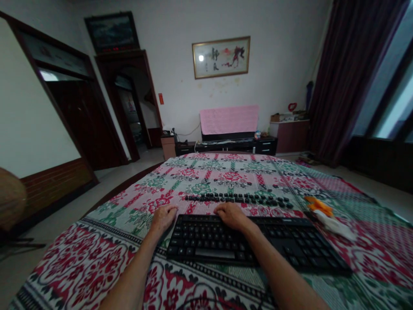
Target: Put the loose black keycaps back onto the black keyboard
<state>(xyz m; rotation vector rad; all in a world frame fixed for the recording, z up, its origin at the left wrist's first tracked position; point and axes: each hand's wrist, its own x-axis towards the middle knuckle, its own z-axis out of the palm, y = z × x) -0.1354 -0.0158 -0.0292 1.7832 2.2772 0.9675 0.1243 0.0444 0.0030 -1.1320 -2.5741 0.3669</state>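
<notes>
A black keyboard [258, 245] lies on a flowered cloth [97, 258] in front of me. My left hand [164, 216] rests on the cloth at the keyboard's far left corner, fingers curled downward. At the keyboard's far edge my right hand [231, 215] is curled over the rim, touching the top rows. Just beyond both hands runs a row of loose black keycaps [238, 198] laid out on the cloth. What the fingers hold, if anything, is hidden.
An orange and white cloth [329, 215] lies to the right of the keyboard. Across the room stand a low black cabinet [226, 147] with a pink cover [229, 119], a framed picture [221, 57] on the wall, dark doors at left and curtains at right.
</notes>
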